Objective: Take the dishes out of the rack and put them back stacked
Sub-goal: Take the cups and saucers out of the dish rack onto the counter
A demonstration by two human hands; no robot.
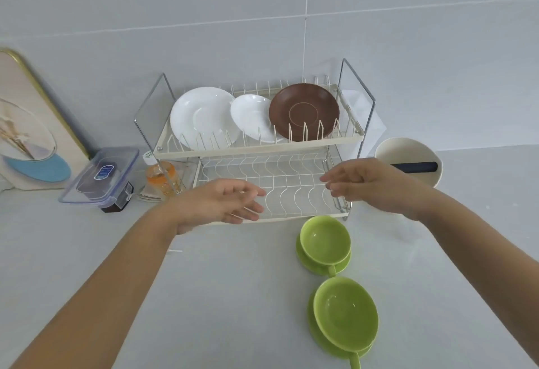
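We are seeing two bare forearms running in from the lower corners, no sleeves covering them up to the frame edge. We are finding no rings, watch or gloves on the left hand [221, 203] or the right hand [370, 184].

You won't find any text you can read here. The clear storage box [100, 177] at your nine o'clock carries a blue oval lid label, and the orange bottle [161, 178] beside it has a printed label; both are blurred.
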